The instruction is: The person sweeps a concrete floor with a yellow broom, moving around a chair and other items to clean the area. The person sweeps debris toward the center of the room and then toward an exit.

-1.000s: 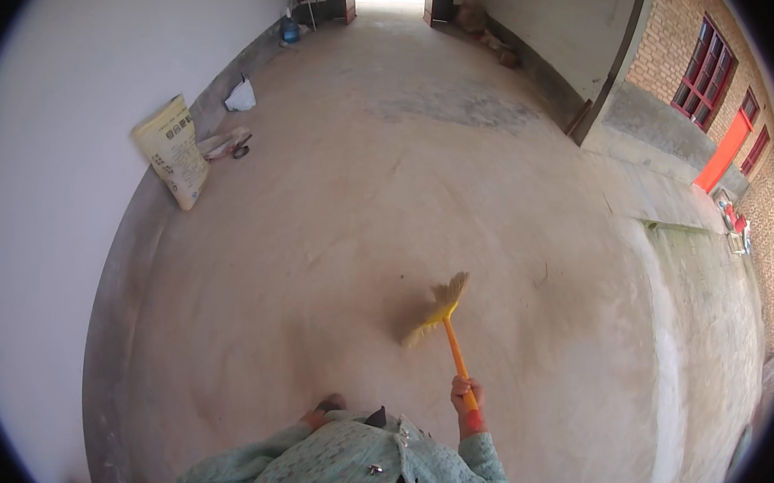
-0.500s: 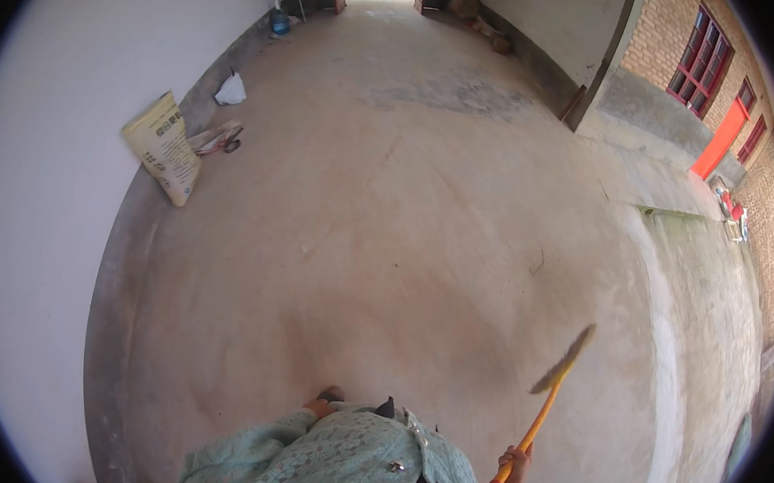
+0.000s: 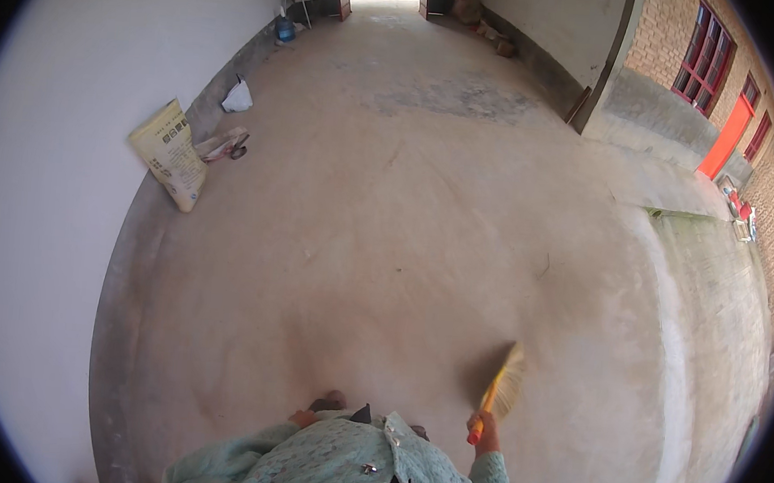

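At five o'clock in our head view, right hand (image 3: 485, 431): clamped on the broom (image 3: 509, 386).
Left hand (image 3: 305, 418), seven o'clock: we cannot tell its grip.
Floor (image 3: 461, 202): sweeping seems partway, unfinished; a thin strand (image 3: 544, 268) lies toward three o'clock.

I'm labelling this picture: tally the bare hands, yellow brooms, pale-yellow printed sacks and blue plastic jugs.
Bare left hand, bare right hand: 2
Yellow broom: 1
Pale-yellow printed sack: 1
Blue plastic jug: 1
Total: 5
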